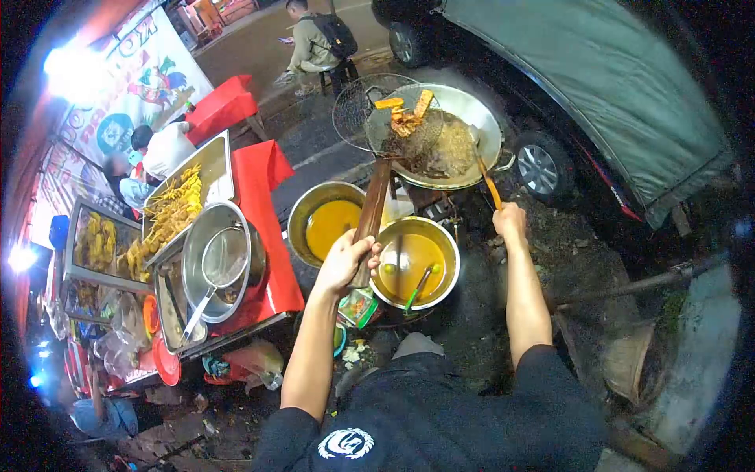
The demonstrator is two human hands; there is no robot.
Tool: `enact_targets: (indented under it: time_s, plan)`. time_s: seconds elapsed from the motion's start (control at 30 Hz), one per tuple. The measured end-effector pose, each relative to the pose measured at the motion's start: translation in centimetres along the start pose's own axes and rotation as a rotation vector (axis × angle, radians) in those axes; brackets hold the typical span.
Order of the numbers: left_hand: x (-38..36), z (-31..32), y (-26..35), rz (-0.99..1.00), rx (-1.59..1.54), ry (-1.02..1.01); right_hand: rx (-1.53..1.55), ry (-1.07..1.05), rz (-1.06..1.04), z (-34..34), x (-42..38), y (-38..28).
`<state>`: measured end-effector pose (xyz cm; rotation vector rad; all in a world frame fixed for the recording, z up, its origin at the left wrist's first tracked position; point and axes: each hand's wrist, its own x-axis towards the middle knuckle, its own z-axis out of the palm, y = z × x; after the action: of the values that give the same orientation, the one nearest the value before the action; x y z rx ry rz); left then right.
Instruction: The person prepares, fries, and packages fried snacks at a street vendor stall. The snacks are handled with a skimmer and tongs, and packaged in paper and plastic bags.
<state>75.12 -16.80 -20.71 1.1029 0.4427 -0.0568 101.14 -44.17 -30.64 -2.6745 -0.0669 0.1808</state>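
Left hand (346,259) closed round skimmer handle (373,206), right hand (510,222) gripping spatula (487,182).

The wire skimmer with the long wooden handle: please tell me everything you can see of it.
The wire skimmer has a round, shallow basket of fine metal mesh on a long, flat, brown handle that looks like wood. The left hand grips the handle's lower end. The basket is held tilted over the near rim of the wok and carries a few golden fried pieces. Whether it rests on the wok's rim cannot be told.
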Motion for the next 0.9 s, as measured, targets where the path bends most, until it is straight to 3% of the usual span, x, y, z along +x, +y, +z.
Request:
enact_targets:
  time_s: [0.1, 0.23, 0.37, 0.6, 0.8, 0.9]
  plan:
    - [-0.9, 0.0, 0.0, -0.009, 0.037, 0.035, 0.053, 0.0, -0.176, 2.5, 2.0, 1.4]
    - [-1.0, 0.0, -0.4, -0.036, -0.018, 0.035, 0.101, 0.004, -0.223, 5.7, 4.3, 2.5]
    - [-0.7, -0.2, -0.8, -0.057, -0.023, 0.04, -0.007, -0.018, -0.162, 3.2, 3.5, 0.8]
    - [-0.6, -0.3, -0.8, -0.06, 0.007, 0.053, -0.095, 0.156, -0.127, -1.6, -1.7, -0.3]
    - [-1.0, -0.7, -0.7, -0.039, -0.107, -0.002, 0.036, 0.156, -0.2, -2.8, -4.7, 1.2]
    - [-1.2, -0.9, -0.6, -0.019, -0.095, -0.02, 0.188, 0.154, -0.3, 1.6, -3.9, 4.9]
